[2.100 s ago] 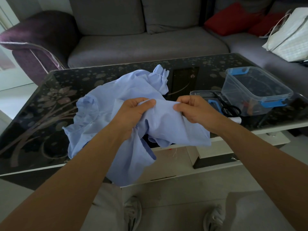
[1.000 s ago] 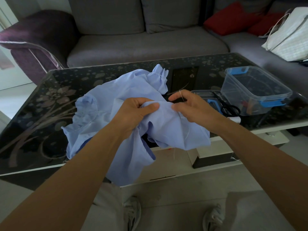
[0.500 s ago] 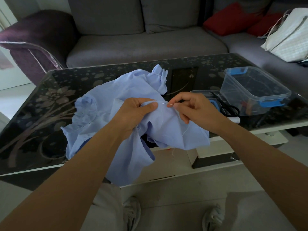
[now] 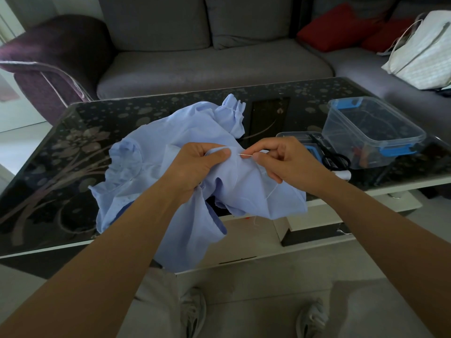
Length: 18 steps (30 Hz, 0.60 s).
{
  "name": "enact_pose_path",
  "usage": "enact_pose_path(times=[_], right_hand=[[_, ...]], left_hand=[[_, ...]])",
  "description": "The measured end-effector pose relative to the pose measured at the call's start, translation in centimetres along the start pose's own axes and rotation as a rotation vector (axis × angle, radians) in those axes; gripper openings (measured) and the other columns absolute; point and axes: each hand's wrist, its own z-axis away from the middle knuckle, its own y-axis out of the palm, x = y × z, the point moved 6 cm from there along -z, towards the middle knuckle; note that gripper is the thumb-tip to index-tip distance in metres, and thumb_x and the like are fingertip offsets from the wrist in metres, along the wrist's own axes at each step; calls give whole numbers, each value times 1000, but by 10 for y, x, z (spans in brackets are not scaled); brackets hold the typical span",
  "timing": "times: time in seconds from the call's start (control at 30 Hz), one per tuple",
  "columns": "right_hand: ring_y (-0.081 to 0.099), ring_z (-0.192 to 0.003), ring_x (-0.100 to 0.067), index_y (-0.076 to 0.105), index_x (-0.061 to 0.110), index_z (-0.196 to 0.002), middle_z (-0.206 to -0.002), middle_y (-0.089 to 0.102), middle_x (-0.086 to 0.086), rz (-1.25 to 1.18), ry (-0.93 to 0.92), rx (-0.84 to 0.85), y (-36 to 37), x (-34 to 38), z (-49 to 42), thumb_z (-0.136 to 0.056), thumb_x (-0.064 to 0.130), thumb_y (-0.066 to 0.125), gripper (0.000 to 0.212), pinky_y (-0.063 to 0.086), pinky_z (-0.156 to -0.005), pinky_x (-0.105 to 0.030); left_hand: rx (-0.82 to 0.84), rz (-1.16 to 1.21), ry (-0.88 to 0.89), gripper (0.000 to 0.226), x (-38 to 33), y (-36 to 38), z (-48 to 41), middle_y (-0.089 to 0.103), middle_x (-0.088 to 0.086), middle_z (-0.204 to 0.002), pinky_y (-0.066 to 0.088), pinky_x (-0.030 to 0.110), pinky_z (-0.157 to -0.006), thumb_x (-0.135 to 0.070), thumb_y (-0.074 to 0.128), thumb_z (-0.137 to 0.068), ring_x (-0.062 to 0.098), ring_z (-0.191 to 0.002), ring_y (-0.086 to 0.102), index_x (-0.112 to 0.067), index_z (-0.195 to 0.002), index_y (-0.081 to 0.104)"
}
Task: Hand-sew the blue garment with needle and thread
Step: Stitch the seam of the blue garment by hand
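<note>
step: thin steel needle at light-blue cloth garment
left hand: pinches garment
right hand: pinches needle
next: push through

bare dark table left of garment, clear box and scissors crowding right

The blue garment is pale, thin cloth, crumpled in a loose heap on the dark tabletop. A gathered, ruffled cuff stands up at its far end, and a long fold hangs over the near edge. The left hand grips a bunched fold raised above the heap. The needle is thin, silvery and almost level, pinched by the right hand, with its tip just beside the left thumb. The thread is fine and white, curving down across the cloth below the right hand.
</note>
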Motion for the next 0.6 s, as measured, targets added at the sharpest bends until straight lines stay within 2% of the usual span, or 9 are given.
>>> enact_pose_path(times=[0.13,0.2,0.27,0.33,0.47,0.53,0.6], right_hand=[[45,-42,-8,67,26,-102,-50,52,-8,23,6,7,2,-2,-1,-99,11,50,22,41,-49,-19],[47,-44,-8,62,23,-114,-51,53,-5,41,25,20,3,-4,-1,-99,12,50,22,43,-51,-19],[48,-44,-7,51,22,-133,-52,54,-3,44,55,67,6,-6,0,-100,10,47,35,45,-53,-20],[47,-43,-7,42,22,-142,-50,53,-3,24,90,139,11,-7,1,-100,7,42,45,44,-53,-18],[44,-41,-8,54,15,-125,-47,51,-1,13,131,211,16,-8,1,-101,7,38,30,40,-52,-14],[43,-41,-7,57,12,-115,-46,50,0,18,142,183,15,-7,1,-101,7,39,23,39,-51,-14],[43,-41,-6,57,9,-108,-47,50,-2,16,145,136,13,-6,1,-100,7,41,18,39,-51,-16]], left_hand=[[7,-31,27,29,-3,1,1,72,9,-107,51,48,-98,-34,64,-92,28,-104,65,-11,-106,71],[6,-44,37,28,-4,1,2,72,10,-104,52,48,-97,-33,63,-93,28,-103,66,-10,-104,72],[12,-51,43,28,-5,1,4,72,10,-104,52,49,-97,-34,64,-92,28,-103,66,-11,-104,72],[27,-76,50,27,-6,3,5,72,8,-105,53,44,-97,-33,63,-93,26,-103,66,-11,-106,71],[38,-130,103,20,-12,6,10,73,6,-100,55,26,-84,-24,63,-94,18,-97,67,-10,-102,73],[23,-143,120,18,-14,6,10,73,5,-99,55,25,-83,-23,64,-93,17,-96,67,-11,-101,74],[-10,-147,133,17,-15,5,9,73,6,-98,55,30,-86,-23,66,-92,20,-96,67,-11,-99,74]])
